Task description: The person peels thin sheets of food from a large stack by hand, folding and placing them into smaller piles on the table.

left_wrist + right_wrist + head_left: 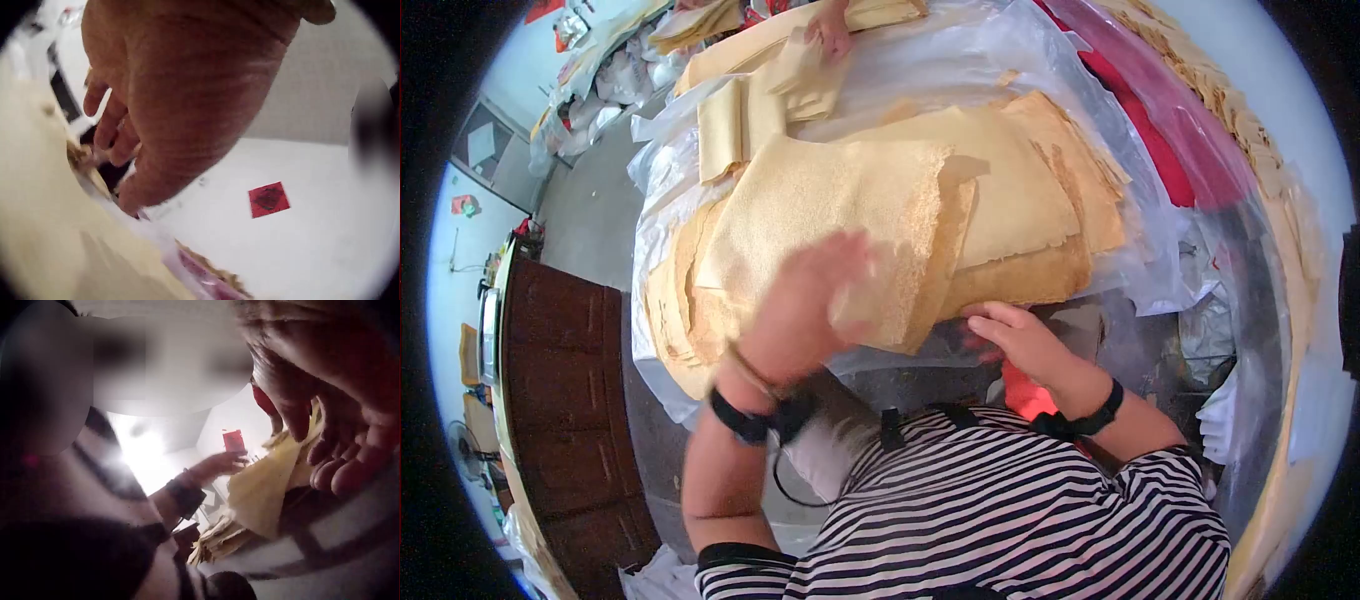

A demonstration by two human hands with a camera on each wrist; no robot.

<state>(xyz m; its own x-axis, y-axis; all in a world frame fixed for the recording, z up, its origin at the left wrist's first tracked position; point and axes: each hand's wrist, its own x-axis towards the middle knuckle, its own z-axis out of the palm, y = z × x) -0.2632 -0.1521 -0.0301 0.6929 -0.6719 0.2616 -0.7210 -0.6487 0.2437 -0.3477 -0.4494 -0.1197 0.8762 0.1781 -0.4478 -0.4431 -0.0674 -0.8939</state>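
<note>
Pale yellow, rough-edged sheets that look like leather lie in layers on the plastic-covered table. My left hand (810,295), blurred, is over the top sheet (830,200), and its fingers are extended in the left wrist view. At the front edge of the lower sheets (1020,275) is my right hand (1030,345), thumb and fingers apart and loosely bent. No sheet shows between them in the right wrist view, where the pale sheet (262,494) hangs beyond the fingers. The underside of the stack is hidden.
Another person's hand (830,30) rests on folded sheets (800,75) at the table's far side. Clear plastic (960,55) covers the tabletop. Red material (1145,140) lies along the right under plastic. A dark brown wooden cabinet (570,400) stands at left.
</note>
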